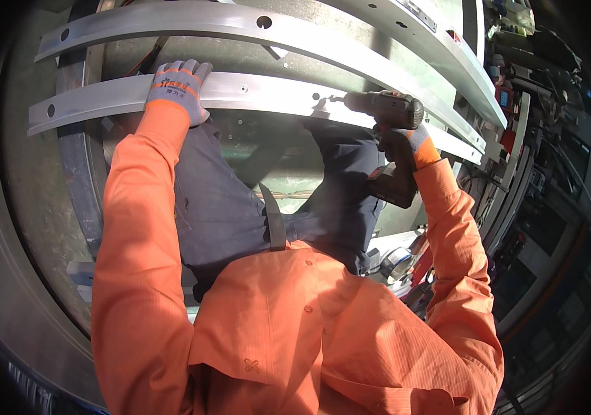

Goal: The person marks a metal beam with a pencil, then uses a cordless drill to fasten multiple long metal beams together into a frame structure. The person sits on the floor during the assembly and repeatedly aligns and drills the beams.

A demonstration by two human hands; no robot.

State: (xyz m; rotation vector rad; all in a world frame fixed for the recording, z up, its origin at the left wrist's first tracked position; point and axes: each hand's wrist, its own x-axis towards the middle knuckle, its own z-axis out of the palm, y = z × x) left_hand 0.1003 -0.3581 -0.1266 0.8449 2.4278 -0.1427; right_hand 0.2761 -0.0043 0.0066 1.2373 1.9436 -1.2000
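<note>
Drill [385, 108] points its bit at the curved metal rail [254, 91], gripped tight in the right hand [406, 142]. Left hand [179, 88] presses flat, fingers together, near the rail's left end.

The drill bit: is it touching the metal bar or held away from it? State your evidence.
Touching: the drill's tip meets the metal bar.

Near bar [240, 93]: bare metal, smooth, brushed sheen. Far bar [191, 21] beyond it: same metal, duller. Left hand [178, 90] on near bar: grey knit cloth glove, orange cuff. Drill [385, 111] at near bar: dark matt plastic. Sleeves [136, 228]: orange woven cloth.
</note>
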